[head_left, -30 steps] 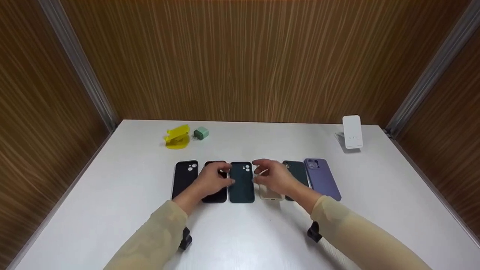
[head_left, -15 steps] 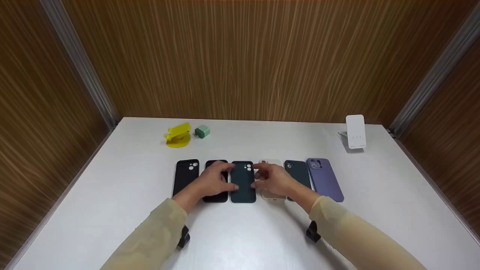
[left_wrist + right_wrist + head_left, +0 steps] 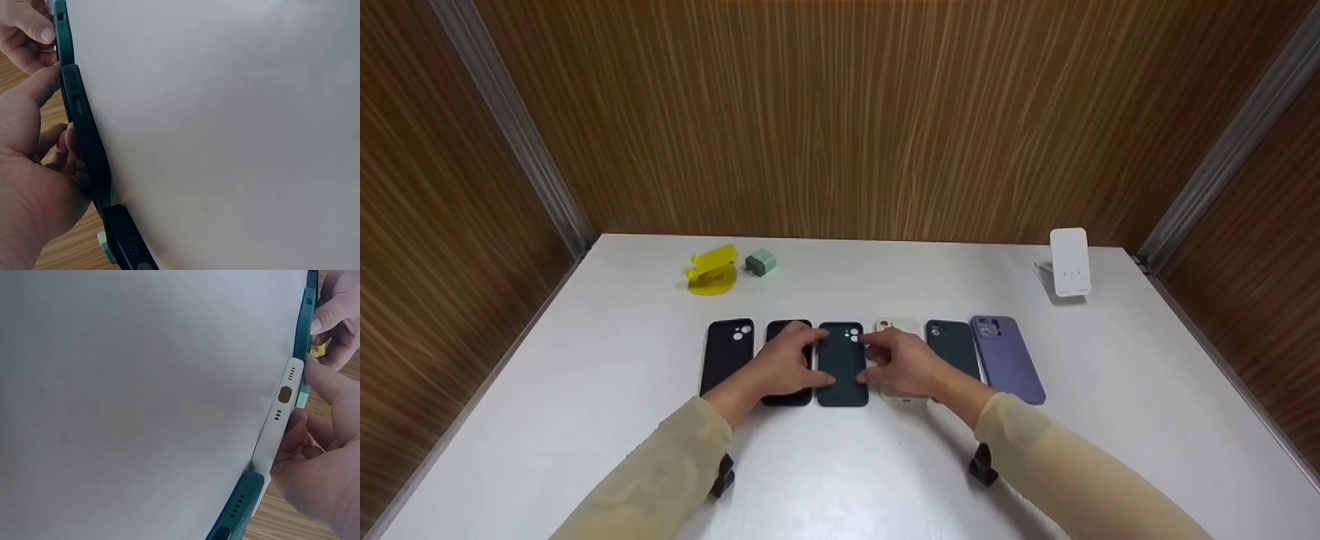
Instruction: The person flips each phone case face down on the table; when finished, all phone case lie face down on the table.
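Observation:
Several phone cases lie side by side in a row on the white table. My left hand (image 3: 784, 364) and right hand (image 3: 907, 364) flank the dark teal phone case (image 3: 841, 371), thumb and forefinger of each at its long edges. Beneath the left hand lies a black phone case (image 3: 787, 400), partly covered; another black phone case (image 3: 727, 349) is farther left. The right hand passes over a cream phone case (image 3: 901, 324), whose port end faces the right wrist view. A dark green phone case (image 3: 951, 341) and a purple phone case (image 3: 1009, 360) complete the right end.
Behind the row, a yellow phone stand (image 3: 712, 271) and a small green charger plug (image 3: 761, 262) sit at the back left. At the back right stands a white phone stand (image 3: 1070, 262). Wood-grain panels enclose the table (image 3: 840, 480) at the back and sides.
Both hands have come in from just beside the teal case to its edges, thumbs lower down. The right hand shifted slightly left, uncovering more of the cream case. The row stays in place.

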Available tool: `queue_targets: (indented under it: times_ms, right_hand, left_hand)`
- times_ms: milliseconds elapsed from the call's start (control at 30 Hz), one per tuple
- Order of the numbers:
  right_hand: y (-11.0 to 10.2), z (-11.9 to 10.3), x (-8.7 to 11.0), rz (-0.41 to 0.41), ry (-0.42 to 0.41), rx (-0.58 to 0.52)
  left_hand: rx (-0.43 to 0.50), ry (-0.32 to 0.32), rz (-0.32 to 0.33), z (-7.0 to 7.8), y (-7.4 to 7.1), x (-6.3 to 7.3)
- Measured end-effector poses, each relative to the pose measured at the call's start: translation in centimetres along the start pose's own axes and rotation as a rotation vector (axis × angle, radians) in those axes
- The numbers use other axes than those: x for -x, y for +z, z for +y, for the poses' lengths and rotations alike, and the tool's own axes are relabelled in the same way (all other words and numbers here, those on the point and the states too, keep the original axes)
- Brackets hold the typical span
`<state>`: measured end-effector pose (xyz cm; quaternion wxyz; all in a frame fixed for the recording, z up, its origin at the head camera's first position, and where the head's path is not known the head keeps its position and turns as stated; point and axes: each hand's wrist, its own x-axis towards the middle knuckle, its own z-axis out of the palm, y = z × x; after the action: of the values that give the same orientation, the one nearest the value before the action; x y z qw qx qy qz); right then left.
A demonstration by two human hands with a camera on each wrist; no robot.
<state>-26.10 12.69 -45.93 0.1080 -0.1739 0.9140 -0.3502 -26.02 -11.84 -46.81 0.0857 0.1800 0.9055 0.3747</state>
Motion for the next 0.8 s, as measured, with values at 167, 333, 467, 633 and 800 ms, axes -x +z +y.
queue_targets:
  times_ms: [167,333,467,633,800]
  right_hand:
    - [0.19,0.06,-0.02,0.004,-0.023,0.037]
    - [0.14,-0.08,-0.02,0.001,-0.045,0.049]
    - [0.06,-0.22,-0.06,-0.008,-0.048,0.045]
    - [0.04,-0.24,-0.05,-0.017,-0.033,0.031]
    - [0.01,-0.05,-0.04,-0.014,-0.012,0.035]
  left_hand:
    - [-0.022,0.009,-0.009,-0.15,0.0,0.0]
    - [-0.032,-0.006,-0.019,0.01,-0.26,0.14]
    - [-0.017,-0.043,-0.031,0.24,-0.38,0.25]
    - [-0.01,-0.068,-0.031,0.33,-0.3,0.11]
    - [-0.014,-0.058,-0.033,0.59,-0.39,-0.08]
